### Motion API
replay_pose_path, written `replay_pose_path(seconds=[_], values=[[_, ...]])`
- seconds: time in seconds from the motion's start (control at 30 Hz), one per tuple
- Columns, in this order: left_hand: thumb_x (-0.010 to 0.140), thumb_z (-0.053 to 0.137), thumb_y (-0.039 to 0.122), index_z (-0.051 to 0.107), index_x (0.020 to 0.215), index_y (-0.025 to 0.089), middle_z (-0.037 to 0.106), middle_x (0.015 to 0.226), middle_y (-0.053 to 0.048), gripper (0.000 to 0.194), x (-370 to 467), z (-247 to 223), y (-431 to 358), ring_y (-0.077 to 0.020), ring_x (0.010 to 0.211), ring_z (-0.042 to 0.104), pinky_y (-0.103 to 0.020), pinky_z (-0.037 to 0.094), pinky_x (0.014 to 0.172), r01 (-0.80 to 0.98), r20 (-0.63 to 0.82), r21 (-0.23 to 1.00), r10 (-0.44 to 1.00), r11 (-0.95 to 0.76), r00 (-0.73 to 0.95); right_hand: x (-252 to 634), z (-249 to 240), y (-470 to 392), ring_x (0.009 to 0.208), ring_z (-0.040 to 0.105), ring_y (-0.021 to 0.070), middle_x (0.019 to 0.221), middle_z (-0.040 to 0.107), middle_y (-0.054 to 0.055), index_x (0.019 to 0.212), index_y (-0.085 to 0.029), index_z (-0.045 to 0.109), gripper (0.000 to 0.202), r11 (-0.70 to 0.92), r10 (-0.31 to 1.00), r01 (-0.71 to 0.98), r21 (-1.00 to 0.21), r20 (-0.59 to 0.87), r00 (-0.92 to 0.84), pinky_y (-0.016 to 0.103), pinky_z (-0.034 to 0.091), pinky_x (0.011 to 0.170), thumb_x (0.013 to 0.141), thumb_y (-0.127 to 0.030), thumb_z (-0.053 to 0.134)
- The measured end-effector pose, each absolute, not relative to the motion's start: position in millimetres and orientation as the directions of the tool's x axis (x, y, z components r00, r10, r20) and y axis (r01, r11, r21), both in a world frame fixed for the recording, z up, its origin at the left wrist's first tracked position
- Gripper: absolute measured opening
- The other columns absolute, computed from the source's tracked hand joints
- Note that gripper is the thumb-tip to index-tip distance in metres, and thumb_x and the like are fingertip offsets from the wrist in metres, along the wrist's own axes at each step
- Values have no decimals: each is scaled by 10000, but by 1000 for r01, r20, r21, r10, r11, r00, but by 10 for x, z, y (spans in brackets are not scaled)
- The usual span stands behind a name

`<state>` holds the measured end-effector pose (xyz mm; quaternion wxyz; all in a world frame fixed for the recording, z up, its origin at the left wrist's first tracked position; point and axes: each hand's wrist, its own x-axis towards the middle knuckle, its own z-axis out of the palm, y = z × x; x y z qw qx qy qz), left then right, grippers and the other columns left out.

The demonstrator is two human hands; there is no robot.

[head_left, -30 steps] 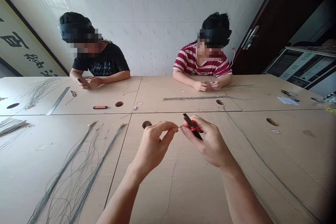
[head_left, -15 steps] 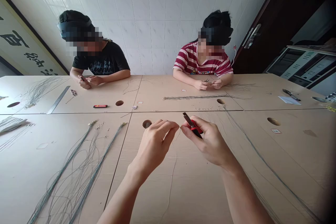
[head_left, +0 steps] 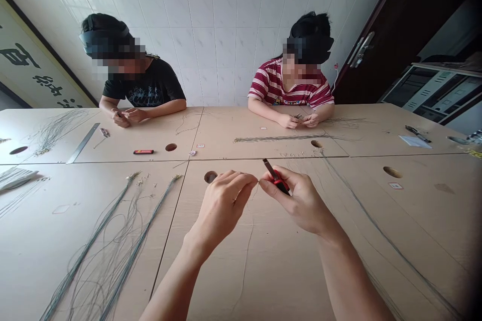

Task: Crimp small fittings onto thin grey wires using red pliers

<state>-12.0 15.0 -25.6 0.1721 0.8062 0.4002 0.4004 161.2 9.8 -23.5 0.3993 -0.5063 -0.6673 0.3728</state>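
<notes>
My left hand (head_left: 226, 210) is closed in a pinch on the end of a thin pale strand (head_left: 246, 251), which trails down over the table toward me. In my right hand (head_left: 301, 200) is a red and black utility knife (head_left: 276, 178), its dark blade end pointing up and to the left. The thumb and fingertip of that hand meet the left fingertips at the strand's tip. Whatever tiny piece sits between the fingertips is too small to make out.
Two bundles of grey-green strands (head_left: 90, 241) (head_left: 145, 238) lie at left with loose strands between them. Another long bundle (head_left: 384, 238) runs along the right. Across the table (head_left: 286, 271) two people work with their hands. A red marker-like stick (head_left: 143, 152) and round table holes (head_left: 211, 176) lie beyond my hands.
Both hands keep the same pinch at the strand's tip. The utility knife has tilted very slightly; the view has shifted a little.
</notes>
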Motion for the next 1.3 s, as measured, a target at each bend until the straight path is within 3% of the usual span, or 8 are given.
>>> replay_pose_path(seconds=[0.43, 0.67, 1.0, 1.3], values=[[923, 502, 153, 639, 874, 187, 630, 729, 21, 150, -129, -243, 155, -110, 675, 525, -251, 407, 627, 524, 510, 585, 783, -619, 356, 1628, -221, 88, 602, 356, 96, 664, 425, -42, 776, -196, 537, 248, 236, 969, 400, -886, 183, -165, 237, 306, 542, 890, -416, 544], [915, 513, 159, 649, 834, 190, 670, 730, 23, 161, -124, -227, 159, -117, 665, 565, -254, 410, 609, 554, 469, 606, 819, -571, 331, 1616, -207, 78, 684, 486, 107, 760, 527, -21, 849, -210, 583, 124, 346, 938, 438, -830, 299, -177, 221, 389, 625, 890, -324, 556], [913, 522, 184, 672, 856, 185, 664, 725, 7, 161, -106, -230, 153, -125, 670, 568, -264, 433, 615, 531, 444, 637, 829, -558, 340, 1597, -192, 64, 648, 434, 107, 708, 462, -28, 776, -200, 539, 137, 400, 916, 499, -769, 351, -192, 232, 371, 613, 895, -268, 533], [884, 546, 185, 668, 849, 201, 667, 750, -1, 127, -120, -207, 131, -118, 710, 585, -172, 400, 469, 451, 396, 735, 861, -506, 320, 1603, -194, 72, 672, 474, 103, 740, 506, -24, 804, -204, 560, 130, 378, 926, 460, -803, 333, -179, 219, 393, 625, 897, -293, 540]])
